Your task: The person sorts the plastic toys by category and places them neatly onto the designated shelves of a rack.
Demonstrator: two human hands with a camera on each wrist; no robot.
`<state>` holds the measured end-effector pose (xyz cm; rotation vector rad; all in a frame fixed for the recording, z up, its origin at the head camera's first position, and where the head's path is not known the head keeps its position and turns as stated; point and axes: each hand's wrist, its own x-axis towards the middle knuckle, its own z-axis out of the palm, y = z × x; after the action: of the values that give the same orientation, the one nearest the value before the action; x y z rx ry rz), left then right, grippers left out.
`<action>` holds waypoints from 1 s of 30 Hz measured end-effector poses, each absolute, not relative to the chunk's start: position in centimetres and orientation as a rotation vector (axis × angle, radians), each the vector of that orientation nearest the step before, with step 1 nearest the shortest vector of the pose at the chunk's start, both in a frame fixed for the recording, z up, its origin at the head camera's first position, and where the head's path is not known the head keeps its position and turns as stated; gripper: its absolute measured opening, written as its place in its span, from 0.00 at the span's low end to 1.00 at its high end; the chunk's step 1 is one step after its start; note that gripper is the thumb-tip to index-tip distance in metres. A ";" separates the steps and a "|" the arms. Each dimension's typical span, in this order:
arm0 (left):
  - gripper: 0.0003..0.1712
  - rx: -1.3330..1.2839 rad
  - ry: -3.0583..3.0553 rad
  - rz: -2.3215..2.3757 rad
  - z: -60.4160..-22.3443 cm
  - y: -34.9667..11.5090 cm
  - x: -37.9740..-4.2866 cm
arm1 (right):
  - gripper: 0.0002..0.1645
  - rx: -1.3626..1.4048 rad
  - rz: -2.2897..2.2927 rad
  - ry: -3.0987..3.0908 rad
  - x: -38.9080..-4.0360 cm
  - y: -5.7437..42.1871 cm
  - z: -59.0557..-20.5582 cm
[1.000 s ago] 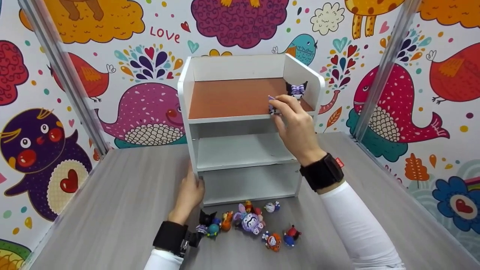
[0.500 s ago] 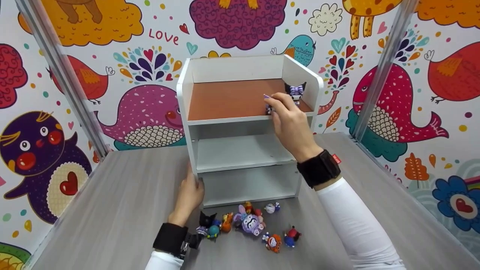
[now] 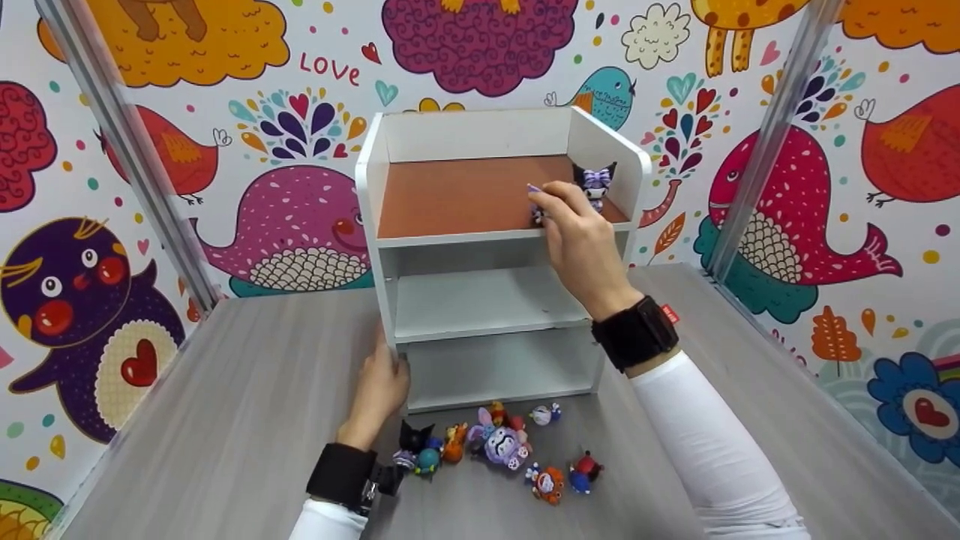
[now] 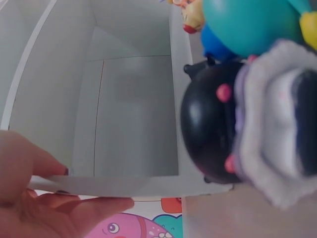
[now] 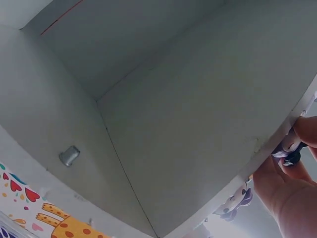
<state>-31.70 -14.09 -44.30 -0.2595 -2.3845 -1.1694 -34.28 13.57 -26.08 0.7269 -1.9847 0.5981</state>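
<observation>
A small purple-and-black figurine [image 3: 537, 216] is pinched between the thumb and fingers of my right hand [image 3: 589, 247], at the front edge of the brown top board; the fingers hide most of it. The right wrist view shows the figurine [image 5: 290, 146] just beyond the board's edge. Behind that hand, a black-eared figurine with a purple bow [image 3: 596, 184] stands in the top's right corner. Low on the left, my left hand [image 3: 381, 390] grips the side panel of the white shelf unit [image 3: 457, 239]; in the left wrist view the thumb [image 4: 37, 158] is inside, the fingers outside.
Several toys lie before the shelf unit: a lilac long-eared figurine [image 3: 501, 448], a black-eared one [image 3: 415, 436], a teal one [image 3: 427, 461], an orange one [image 3: 454, 444], an orange-and-white one [image 3: 547, 485] and a red-and-blue one [image 3: 585, 474]. Patterned walls [image 3: 300, 225] surround the grey table [image 3: 247, 420].
My right hand has shifted slightly left along the top board's front edge with the figurine. The left hand stays on the side panel.
</observation>
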 end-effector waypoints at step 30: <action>0.40 -0.237 -2.411 -1.195 -44.2 -14.1 -31.8 | 0.19 0.721 0.718 -2.024 -34.5 13.7 -25.9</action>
<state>-31.81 -14.06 -44.25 -0.2369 -2.4114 -1.1951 -34.55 13.67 -25.94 0.7208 -2.0241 0.7177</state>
